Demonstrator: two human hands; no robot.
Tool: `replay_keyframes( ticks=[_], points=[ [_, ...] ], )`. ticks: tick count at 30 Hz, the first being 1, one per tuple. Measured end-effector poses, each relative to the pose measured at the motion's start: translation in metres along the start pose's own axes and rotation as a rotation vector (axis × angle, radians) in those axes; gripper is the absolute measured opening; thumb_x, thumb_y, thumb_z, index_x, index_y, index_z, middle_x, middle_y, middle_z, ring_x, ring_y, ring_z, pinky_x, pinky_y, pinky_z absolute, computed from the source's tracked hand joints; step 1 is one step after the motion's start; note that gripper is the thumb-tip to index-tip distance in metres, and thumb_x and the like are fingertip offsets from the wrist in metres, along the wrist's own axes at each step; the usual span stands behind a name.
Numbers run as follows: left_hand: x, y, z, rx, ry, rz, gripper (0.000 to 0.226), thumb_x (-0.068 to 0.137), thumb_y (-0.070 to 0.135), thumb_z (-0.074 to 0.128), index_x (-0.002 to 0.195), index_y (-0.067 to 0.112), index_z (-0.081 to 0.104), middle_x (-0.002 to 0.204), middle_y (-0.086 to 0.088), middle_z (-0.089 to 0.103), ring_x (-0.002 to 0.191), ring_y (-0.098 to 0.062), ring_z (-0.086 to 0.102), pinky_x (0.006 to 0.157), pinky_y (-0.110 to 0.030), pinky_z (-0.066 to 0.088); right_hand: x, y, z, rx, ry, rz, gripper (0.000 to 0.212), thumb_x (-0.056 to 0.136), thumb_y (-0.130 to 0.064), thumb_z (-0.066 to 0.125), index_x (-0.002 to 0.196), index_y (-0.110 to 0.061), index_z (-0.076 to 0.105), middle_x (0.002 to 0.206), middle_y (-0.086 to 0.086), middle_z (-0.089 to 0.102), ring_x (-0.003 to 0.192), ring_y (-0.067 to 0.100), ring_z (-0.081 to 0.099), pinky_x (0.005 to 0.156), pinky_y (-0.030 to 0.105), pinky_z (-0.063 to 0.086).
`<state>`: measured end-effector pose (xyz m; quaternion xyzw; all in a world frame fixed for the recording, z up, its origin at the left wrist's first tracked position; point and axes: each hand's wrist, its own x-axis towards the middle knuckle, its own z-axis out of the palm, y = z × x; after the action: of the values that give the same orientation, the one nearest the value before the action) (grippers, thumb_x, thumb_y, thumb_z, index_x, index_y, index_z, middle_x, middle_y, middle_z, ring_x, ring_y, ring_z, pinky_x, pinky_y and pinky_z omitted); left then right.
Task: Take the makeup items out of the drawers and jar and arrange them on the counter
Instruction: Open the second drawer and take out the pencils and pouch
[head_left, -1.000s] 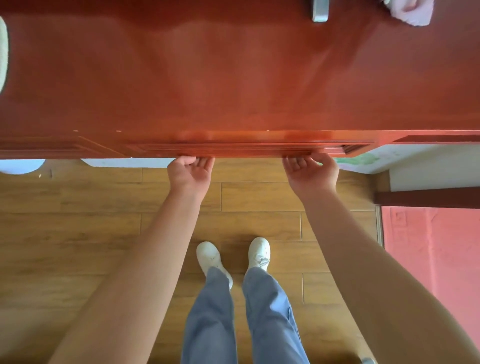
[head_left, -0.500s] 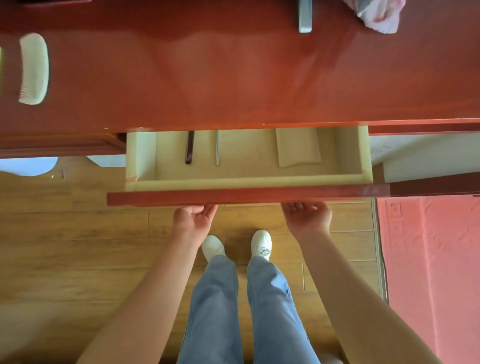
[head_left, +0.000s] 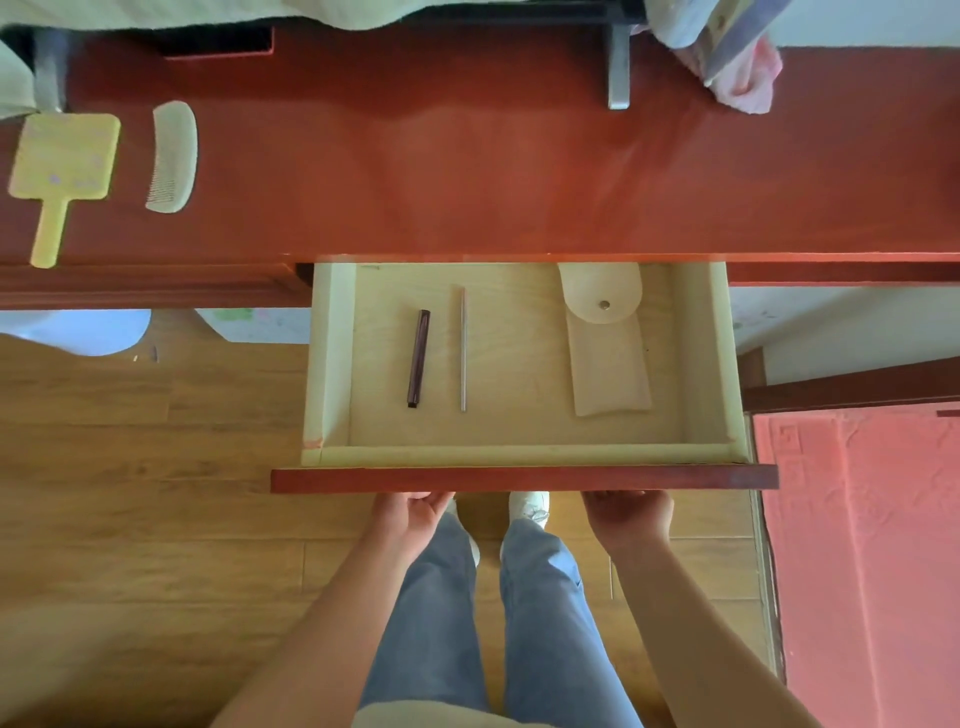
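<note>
left hand (head_left: 415, 513), right hand (head_left: 629, 512) gripping drawer front (head_left: 519, 478), dark pencil (head_left: 418, 358), thin rod (head_left: 463, 356), perhaps pouch (head_left: 609, 364)

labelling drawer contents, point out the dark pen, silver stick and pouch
dark pen (head_left: 418, 358), head view, mid barrel
silver stick (head_left: 463, 349), head view, mid length
pouch (head_left: 610, 371), head view, body below flap

No legible text or labels

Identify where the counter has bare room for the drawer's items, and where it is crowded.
Bare: the middle of the counter, from the comb across to the pink cloth, in front of the metal bracket. Crowded: the left end, where comb and yellow paddle lie.
</note>
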<state>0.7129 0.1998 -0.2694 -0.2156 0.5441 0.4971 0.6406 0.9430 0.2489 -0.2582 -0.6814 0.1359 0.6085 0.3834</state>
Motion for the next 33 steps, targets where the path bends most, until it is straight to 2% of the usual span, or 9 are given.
replay_keyframes(
  ticks=[3,5,7,10,14,19,21,26,33],
  points=[
    [-0.007,-0.002,-0.002,0.349,0.081,-0.048,0.021,0.095,-0.003,0.034,0.102,0.001,0.053,0.104,-0.016,0.061,0.099,-0.028,0.059,0.099,-0.04,0.043,-0.002,0.007,-0.004,-0.189,-0.021,-0.111,0.029,0.091,0.008,0.04,0.075,-0.015,0.046,0.077,0.007,0.05,0.069,0.02,0.052,0.079,0.039,0.048],
    [-0.016,0.0,0.002,0.789,0.129,-0.079,0.019,0.096,0.005,0.038,0.09,0.007,0.056,0.093,-0.009,0.063,0.092,-0.021,0.059,0.092,-0.031,0.045,-0.011,0.005,-0.009,-0.179,-0.118,-0.055,0.031,0.095,0.004,0.025,0.08,-0.01,0.048,0.084,0.013,0.052,0.079,0.021,0.054,0.086,0.036,0.044],
    [-0.036,0.005,0.009,1.165,0.062,-0.123,0.02,0.095,0.012,0.043,0.078,0.015,0.053,0.079,0.0,0.061,0.075,-0.012,0.058,0.071,-0.021,0.043,-0.026,0.0,-0.017,-0.349,-0.213,-0.042,0.027,0.094,0.003,0.03,0.09,-0.008,0.054,0.092,0.012,0.062,0.089,0.02,0.06,0.087,0.032,0.044],
    [-0.081,0.019,0.021,1.568,-0.229,-0.013,0.022,0.094,0.03,0.042,0.091,0.021,0.062,0.086,0.01,0.068,0.083,-0.002,0.063,0.076,-0.022,0.047,-0.055,-0.011,-0.028,-0.76,-0.351,-0.143,0.015,0.087,-0.003,0.048,0.096,-0.01,0.059,0.089,0.011,0.068,0.082,0.018,0.064,0.068,0.018,0.05],
    [-0.123,0.048,0.058,1.456,-0.495,0.239,0.022,0.096,0.035,0.042,0.094,0.027,0.063,0.084,0.009,0.068,0.078,0.001,0.063,0.067,-0.015,0.045,-0.093,-0.036,-0.012,-1.171,-0.536,-0.292,0.018,0.077,-0.024,0.054,0.087,-0.02,0.069,0.078,-0.002,0.072,0.077,0.013,0.065,0.065,0.017,0.047],
    [-0.075,0.078,0.085,1.55,-0.157,0.761,0.018,0.094,0.031,0.048,0.104,0.021,0.059,0.096,0.014,0.061,0.084,0.0,0.057,0.07,-0.008,0.04,-0.122,-0.052,0.057,-1.292,-0.653,-0.559,0.014,0.09,-0.02,0.052,0.087,-0.023,0.065,0.07,-0.006,0.068,0.06,0.003,0.061,0.054,0.012,0.041],
    [-0.043,0.087,0.085,1.647,-0.02,0.891,0.023,0.095,0.03,0.047,0.109,0.016,0.057,0.102,0.006,0.062,0.086,-0.007,0.058,0.072,-0.015,0.043,-0.113,-0.048,0.09,-1.35,-0.619,-0.729,0.012,0.091,-0.023,0.052,0.095,-0.022,0.063,0.076,-0.007,0.068,0.066,0.003,0.063,0.055,0.013,0.044],
    [0.003,0.1,0.084,1.816,0.214,0.883,0.029,0.093,0.035,0.049,0.107,0.01,0.052,0.097,-0.002,0.058,0.074,-0.015,0.053,0.06,-0.026,0.039,-0.059,-0.021,0.152,-1.519,-0.444,-0.874,0.02,0.092,-0.025,0.048,0.102,-0.012,0.06,0.084,0.003,0.064,0.071,0.019,0.058,0.059,0.028,0.046],
    [0.017,0.098,0.087,1.895,0.225,0.878,0.021,0.09,0.029,0.056,0.089,0.011,0.046,0.079,-0.002,0.049,0.07,-0.019,0.047,0.058,-0.029,0.034,-0.029,0.016,0.179,-1.777,-0.213,-0.798,0.029,0.092,-0.037,0.049,0.094,-0.008,0.051,0.086,0.009,0.06,0.078,0.03,0.06,0.056,0.031,0.04]
  ],
)
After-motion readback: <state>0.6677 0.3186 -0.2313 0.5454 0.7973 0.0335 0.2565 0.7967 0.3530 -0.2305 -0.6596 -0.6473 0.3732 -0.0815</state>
